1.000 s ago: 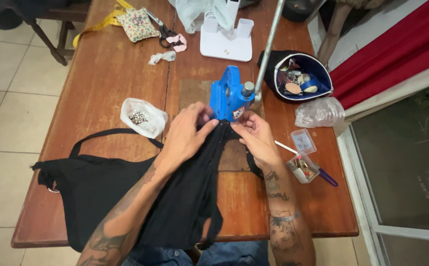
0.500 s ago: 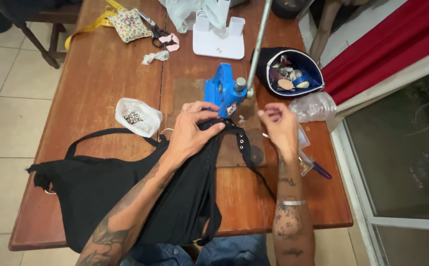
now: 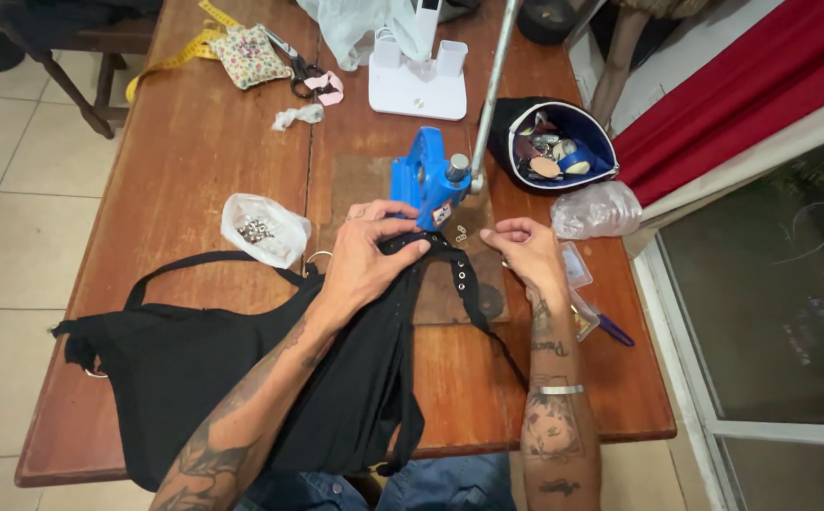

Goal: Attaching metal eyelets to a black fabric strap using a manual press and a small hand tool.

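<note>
Head view: left hand point(image 3: 367, 265) pinches eyelet strip of black fabric garment point(image 3: 242, 378) under blue hand-lever eyelet press point(image 3: 428, 185) on wooden table point(image 3: 175, 161). Right hand point(image 3: 524, 254) loosely curled beside press, fingertips pinched, content too small to tell. Clear plastic bag of metal eyelets point(image 3: 262, 230) near left hand. Open dark pouch point(image 3: 554, 149) behind right hand.

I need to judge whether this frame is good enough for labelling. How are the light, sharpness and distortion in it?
Head view: even, soft daylight with only faint shadows; no strong glare on the wooden table. The left hand, right hand and blue press look sharp. The black garment is so dark that its folds barely show. Wide-angle lens tilts the table edges outward.
</note>
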